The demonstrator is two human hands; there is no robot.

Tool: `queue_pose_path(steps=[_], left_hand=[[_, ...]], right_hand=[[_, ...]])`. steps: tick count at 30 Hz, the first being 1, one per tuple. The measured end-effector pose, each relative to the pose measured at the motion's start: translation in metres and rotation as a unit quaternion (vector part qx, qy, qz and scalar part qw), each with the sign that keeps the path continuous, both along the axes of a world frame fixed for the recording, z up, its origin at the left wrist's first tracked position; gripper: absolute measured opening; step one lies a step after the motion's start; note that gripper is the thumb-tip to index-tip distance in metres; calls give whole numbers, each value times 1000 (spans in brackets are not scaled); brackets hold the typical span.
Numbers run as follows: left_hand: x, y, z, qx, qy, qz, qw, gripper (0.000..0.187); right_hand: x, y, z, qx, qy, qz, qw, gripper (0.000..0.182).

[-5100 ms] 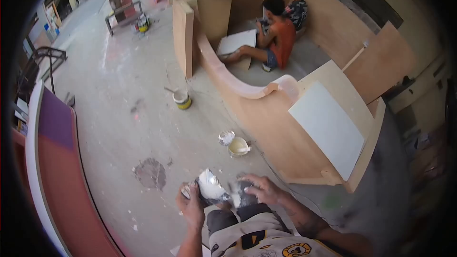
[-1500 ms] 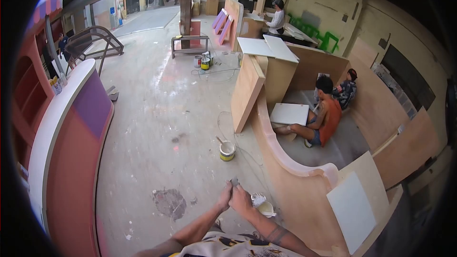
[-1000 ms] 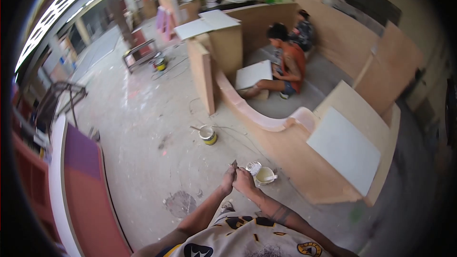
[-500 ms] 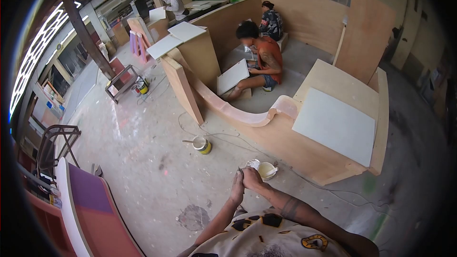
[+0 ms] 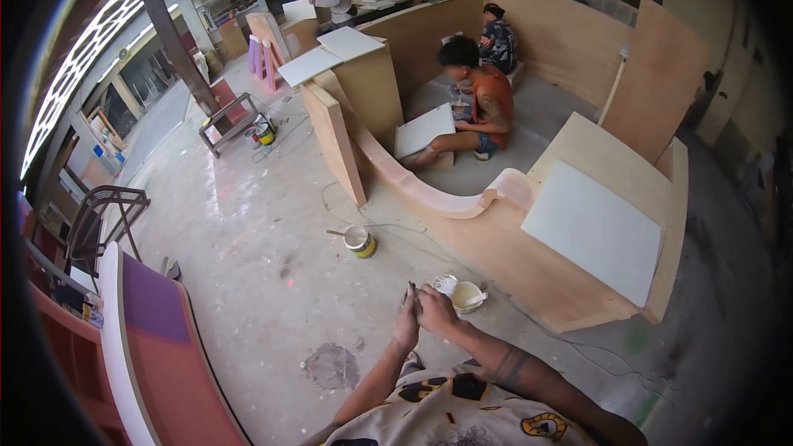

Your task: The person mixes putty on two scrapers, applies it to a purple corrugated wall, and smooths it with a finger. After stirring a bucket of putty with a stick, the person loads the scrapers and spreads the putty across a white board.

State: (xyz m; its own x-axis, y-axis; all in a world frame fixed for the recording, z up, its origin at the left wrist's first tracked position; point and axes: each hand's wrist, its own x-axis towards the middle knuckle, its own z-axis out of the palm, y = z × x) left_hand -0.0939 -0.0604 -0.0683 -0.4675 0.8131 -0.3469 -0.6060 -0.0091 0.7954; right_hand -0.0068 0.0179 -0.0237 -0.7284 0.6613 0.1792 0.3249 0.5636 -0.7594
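Here, from the left of the frame to the right:

Far left: a curved counter [image 5: 140, 339] with a white top edge, purple and red panels, standing on the concrete floor [image 5: 248, 231].
Left of centre: a dark stain [image 5: 330, 366] on the floor, low in the frame.
Centre: a yellow-banded paint can [image 5: 359, 240] with a stick across it, well apart from the hands.
Left hand [image 5: 406, 324]: raised low centre, fingers closed against the right hand, pinching a small dark tool [image 5: 410, 289] whose tip shows just above the fingers; what tool it is cannot be told.
Right hand [image 5: 436, 310]: pressed to the left hand, fingers curled shut around the same small tool.
Just right of the hands: a cream tub [image 5: 467, 296] on the floor with its lid [image 5: 444, 284] lying beside it.
Centre right: a curved plywood structure [image 5: 496, 248] bearing a white panel [image 5: 593, 230].
Upper centre: a person in an orange shirt [image 5: 483, 107] sitting inside the curve, holding a white board [image 5: 424, 130].
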Motion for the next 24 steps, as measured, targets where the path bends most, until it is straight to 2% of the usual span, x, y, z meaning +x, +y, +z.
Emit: queue_pose_path(steps=[4, 6, 10, 12, 13, 14, 17, 20, 22, 23, 24], left_hand=[[5, -13, 5, 8, -30, 20, 999, 36], [-3, -19, -3, 15, -22, -20, 999, 51], [-13, -16, -3, 24, 8, 22, 999, 65], [-22, -16, -4, 12, 46, 29, 998, 71], [-22, -15, -5, 3, 71, 39, 997, 71], [-20, -13, 8, 3, 41, 58, 997, 58], [-22, -15, 7, 3, 23, 75, 997, 57], [-27, -21, 2, 36, 69, 67, 995, 58], [-23, -24, 12, -8, 23, 73, 997, 48], [-19, -21, 19, -7, 2, 104, 995, 39], [-21, -26, 23, -33, -2, 77, 997, 34]], right_hand=[[0, 6, -7, -7, 4, 9, 1000, 15], [-2, 0, -4, -12, -27, 4, 1000, 15], [5, -19, 1, -7, -36, 84, 996, 18], [1, -28, 12, 15, 31, 88, 996, 21], [0, -26, 17, -12, -7, 88, 996, 26], [-3, -23, 12, -12, -6, 81, 997, 28], [-8, -17, 9, 14, 32, 81, 996, 28], [-10, -21, 19, 25, 55, 96, 994, 26], [-17, -29, 19, 28, 19, 74, 997, 24], [-20, -30, 11, 32, 57, 78, 995, 22], [-20, -32, 19, 11, 32, 83, 996, 23]])
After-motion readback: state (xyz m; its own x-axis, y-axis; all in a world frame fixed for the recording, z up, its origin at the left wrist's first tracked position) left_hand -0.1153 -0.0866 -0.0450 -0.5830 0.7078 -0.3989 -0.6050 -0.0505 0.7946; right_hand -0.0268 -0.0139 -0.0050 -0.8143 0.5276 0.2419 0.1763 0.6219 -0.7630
